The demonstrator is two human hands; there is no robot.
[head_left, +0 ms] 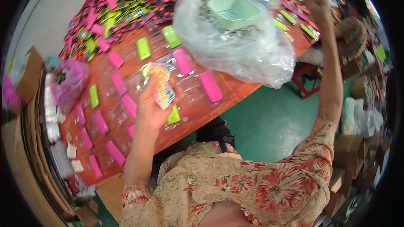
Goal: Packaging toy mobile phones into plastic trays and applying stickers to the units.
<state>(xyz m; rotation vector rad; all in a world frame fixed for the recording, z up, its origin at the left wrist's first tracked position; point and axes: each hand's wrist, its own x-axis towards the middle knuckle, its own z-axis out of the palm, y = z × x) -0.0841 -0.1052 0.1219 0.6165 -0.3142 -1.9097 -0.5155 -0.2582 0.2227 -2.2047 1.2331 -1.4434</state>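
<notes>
My left hand [152, 106] is closed around a small stack of colourful printed cards [163, 85], held above the red-brown table [185, 124]. Beneath and around it, pink oblong plastic cases [210, 86] and lime-green ones [143, 48] lie in rows, several of them in clear plastic trays [191, 94]. Stretched out to the far right, my right hand [316, 3] is over the table's far end, by the heap of coloured pieces. Motion blurs its fingers, so whether it holds anything cannot be made out.
A large clear plastic bag [269, 61] bears a pale green basket [233, 12]. Behind it spreads a heap of pink, green and dark pieces [126, 6]. At left are a pink bag [69, 82] and cardboard [31, 155]. Another person [351, 38] sits far right near a red stool [305, 82].
</notes>
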